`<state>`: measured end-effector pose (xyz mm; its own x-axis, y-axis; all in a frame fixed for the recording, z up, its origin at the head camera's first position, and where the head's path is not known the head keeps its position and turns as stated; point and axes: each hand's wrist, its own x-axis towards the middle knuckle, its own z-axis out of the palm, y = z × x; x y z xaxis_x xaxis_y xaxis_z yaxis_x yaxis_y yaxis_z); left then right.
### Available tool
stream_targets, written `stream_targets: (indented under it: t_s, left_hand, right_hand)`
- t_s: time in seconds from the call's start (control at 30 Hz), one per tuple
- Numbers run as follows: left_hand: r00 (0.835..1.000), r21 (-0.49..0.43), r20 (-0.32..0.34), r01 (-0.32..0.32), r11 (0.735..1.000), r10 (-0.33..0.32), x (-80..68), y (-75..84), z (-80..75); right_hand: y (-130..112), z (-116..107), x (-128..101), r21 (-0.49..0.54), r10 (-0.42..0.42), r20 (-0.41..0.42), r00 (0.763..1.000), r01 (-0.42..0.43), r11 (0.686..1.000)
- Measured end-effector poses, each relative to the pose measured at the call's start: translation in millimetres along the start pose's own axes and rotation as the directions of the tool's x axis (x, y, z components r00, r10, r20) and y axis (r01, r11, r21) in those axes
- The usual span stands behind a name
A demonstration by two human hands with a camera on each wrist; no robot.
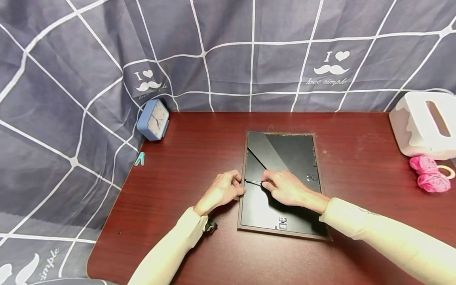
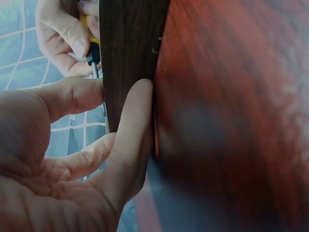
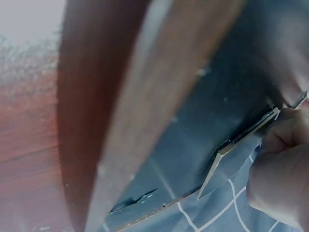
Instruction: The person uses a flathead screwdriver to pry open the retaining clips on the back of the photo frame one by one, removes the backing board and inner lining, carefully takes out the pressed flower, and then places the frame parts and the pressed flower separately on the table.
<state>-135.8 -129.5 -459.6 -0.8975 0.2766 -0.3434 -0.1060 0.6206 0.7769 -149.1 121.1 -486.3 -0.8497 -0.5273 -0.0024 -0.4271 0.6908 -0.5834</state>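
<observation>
A picture frame [image 1: 285, 234] with a thin brown rim lies back side up on the table. Its grey easel stand [image 1: 267, 148] slants across the black backing [image 1: 295, 148]. My right hand [image 1: 286, 189] grips a screwdriver [image 2: 93, 54] by its yellow and black handle. The metal shaft [image 1: 253, 182] points left, with its tip at the inner side of the frame's left rim. At that same rim my left hand [image 1: 225, 187] pinches the edge, thumb at the upper side and a finger [image 2: 133, 121] along the outer side.
A blue alarm clock [image 1: 153, 120] stands at the back left, with a teal clip [image 1: 140, 158] in front of it. At the right are a white tissue box [image 1: 409, 126], pink yarn [image 1: 429, 174] and a tape roll [image 1: 446, 171]. A grey checked curtain [image 1: 228, 75] hangs behind the table.
</observation>
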Motion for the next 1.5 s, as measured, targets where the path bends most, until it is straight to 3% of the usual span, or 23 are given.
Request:
stream_targets:
  t_s: [0.3, 0.73, 1.5]
  left_hand:
    - [1.0, -0.002, 0.004, -0.006, 1.0, 0.006, 2.5, -2.7, -0.6]
    - [0.999, -0.001, 0.017, -0.029, 1.0, 0.029, 5.2, 1.3, 1.1]
    - [0.999, 0.037, 0.004, -0.036, 0.999, 0.036, 0.8, -0.4, -0.9]
  right_hand:
    - [-26.6, -17.4, -3.0, -0.009, 0.009, 0.03, 1.0, -0.009, 1.0]
    - [-21.2, -19.0, -8.9, 0.012, 0.044, 0.034, 0.998, -0.044, 0.999]
    - [-24.1, -12.8, -9.1, -0.002, 0.018, 0.01, 1.0, -0.018, 1.0]
